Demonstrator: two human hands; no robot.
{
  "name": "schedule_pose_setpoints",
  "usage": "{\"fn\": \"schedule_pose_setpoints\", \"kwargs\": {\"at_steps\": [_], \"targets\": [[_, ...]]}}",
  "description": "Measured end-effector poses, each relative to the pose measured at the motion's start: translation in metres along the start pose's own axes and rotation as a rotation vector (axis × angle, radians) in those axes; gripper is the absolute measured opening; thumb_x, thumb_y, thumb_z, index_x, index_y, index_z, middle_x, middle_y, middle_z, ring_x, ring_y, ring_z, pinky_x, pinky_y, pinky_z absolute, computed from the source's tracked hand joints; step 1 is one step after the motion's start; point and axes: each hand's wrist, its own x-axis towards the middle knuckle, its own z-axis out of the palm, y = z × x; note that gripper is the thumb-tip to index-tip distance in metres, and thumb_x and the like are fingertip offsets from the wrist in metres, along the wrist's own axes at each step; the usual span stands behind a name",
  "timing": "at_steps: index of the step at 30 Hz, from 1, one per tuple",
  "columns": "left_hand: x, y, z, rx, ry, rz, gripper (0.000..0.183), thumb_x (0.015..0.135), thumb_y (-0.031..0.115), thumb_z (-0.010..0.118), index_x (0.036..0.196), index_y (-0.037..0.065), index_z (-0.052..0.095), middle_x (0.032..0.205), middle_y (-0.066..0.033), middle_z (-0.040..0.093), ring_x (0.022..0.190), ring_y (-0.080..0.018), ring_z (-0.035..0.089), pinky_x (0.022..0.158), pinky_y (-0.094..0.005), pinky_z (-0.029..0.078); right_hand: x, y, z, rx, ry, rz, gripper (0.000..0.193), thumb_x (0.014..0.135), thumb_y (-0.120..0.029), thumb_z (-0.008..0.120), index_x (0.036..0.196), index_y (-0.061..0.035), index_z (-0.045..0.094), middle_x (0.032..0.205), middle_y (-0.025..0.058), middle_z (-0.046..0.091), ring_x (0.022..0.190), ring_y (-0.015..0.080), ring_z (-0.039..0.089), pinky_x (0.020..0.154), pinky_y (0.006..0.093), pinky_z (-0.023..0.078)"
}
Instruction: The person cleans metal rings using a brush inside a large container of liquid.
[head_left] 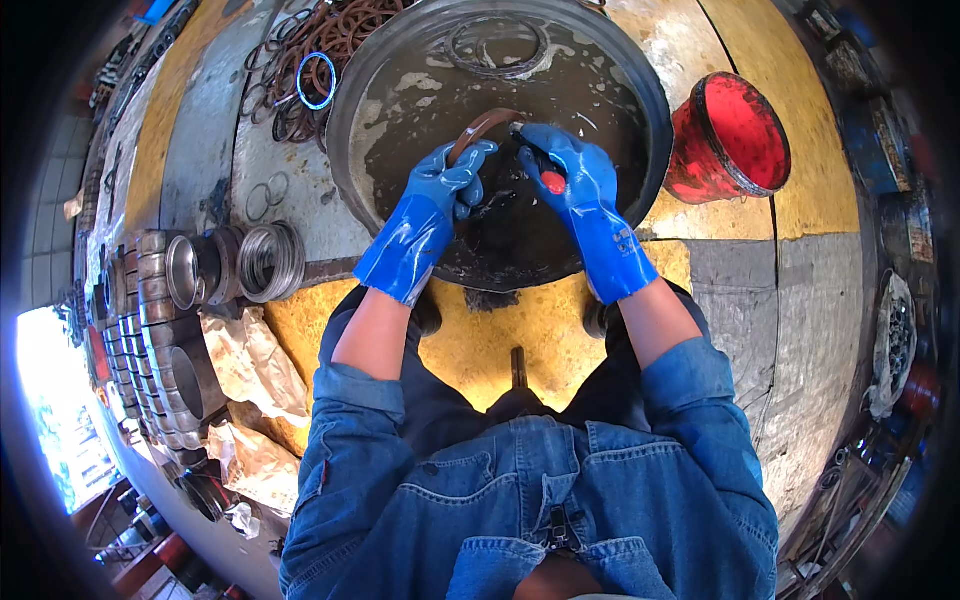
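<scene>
Both my hands wear wet blue rubber gloves and are over a wide round metal basin point(346, 190) of murky brown liquid. Within my left hand point(440, 180), the fingers close round a brown ring point(488, 122), whose upper arc shows above the glove. My right hand point(575, 170) is closed round a small hand tool point(553, 182) with a red end; the glove hides most of it. A dark tip beside that hand meets the ring's right end. At the far side of the basin, dark rings point(497, 70) lie partly in the liquid.
A heap of brown rings point(350, 35) with one blue ring point(316, 80) lies left of the basin. To its right is a red bucket point(740, 135), tilted. Metal cylinders point(165, 330), a coil of thin metal rings point(272, 262) and brown paper point(255, 365) sit at left.
</scene>
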Motion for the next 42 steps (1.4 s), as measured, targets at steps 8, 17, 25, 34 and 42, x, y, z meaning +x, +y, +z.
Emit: {"fn": "schedule_pose_setpoints", "kwargs": {"at_steps": [8, 17, 25, 34, 42], "targets": [[-0.002, 0.005, 0.000, -0.014, -0.051, 0.036, 0.034, 0.101, 0.029, 0.067, 0.126, 0.005, 0.069, 0.062, 0.0047, 0.052, 0.051, -0.0037, 0.044, 0.045, -0.0213, 0.029, -0.007, 0.020, 0.023, 0.276, -0.370, 0.692, 0.029, 0.086, -0.031, 0.075, 0.108, -0.0109, 0.076, 0.095, 0.0094, 0.077, 0.083, 0.0246, 0.073, 0.077, 0.0367, 0.058], [0.006, -0.003, -0.005, -0.144, 0.020, 0.162, 0.032, 0.102, 0.025, 0.065, 0.125, 0.003, 0.069, 0.063, 0.0017, 0.058, 0.054, -0.0063, 0.051, 0.048, -0.0218, 0.034, -0.023, -0.003, 0.020, 1.304, -0.301, 1.110, 0.021, 0.092, -0.014, 0.075, 0.108, 0.0000, 0.073, 0.094, 0.0119, 0.075, 0.072, 0.0184, 0.070, 0.064, 0.0276, 0.057], [0.022, -0.006, -0.045, -0.737, -0.044, 0.203, 0.038, 0.107, 0.033, 0.056, 0.135, 0.008, 0.062, 0.066, 0.0067, 0.047, 0.055, -0.0087, 0.040, 0.053, -0.0272, 0.035, -0.018, 0.017, -0.006, 0.633, -0.250, 0.759, 0.053, 0.091, -0.048, 0.077, 0.114, 0.0002, 0.074, 0.093, 0.0055, 0.075, 0.077, 0.0138, 0.067, 0.072, 0.0287, 0.053], [0.033, -0.014, -0.062, 0.595, 0.285, 0.158, 0.060, 0.084, 0.030, 0.084, 0.134, 0.005, 0.062, 0.116, -0.0085, 0.072, 0.103, -0.0270, 0.070, 0.091, -0.0414, 0.056, 0.001, -0.003, -0.030, 0.472, -0.416, 0.626, 0.038, 0.090, -0.038, 0.077, 0.107, -0.0037, 0.076, 0.093, 0.0089, 0.076, 0.081, 0.0218, 0.071, 0.075, 0.0339, 0.057], [0.006, 0.005, 0.002, 1.285, -0.004, 0.863, 0.057, 0.078, 0.030, 0.083, 0.129, 0.016, 0.063, 0.121, -0.0143, 0.069, 0.110, -0.0308, 0.068, 0.093, -0.0445, 0.055, 0.005, -0.014, -0.009, -0.660, -0.587, 0.045, 0.023, 0.084, -0.026, 0.071, 0.105, -0.0181, 0.077, 0.103, 0.0142, 0.074, 0.097, 0.0371, 0.072, 0.084, 0.0450, 0.058]]}}
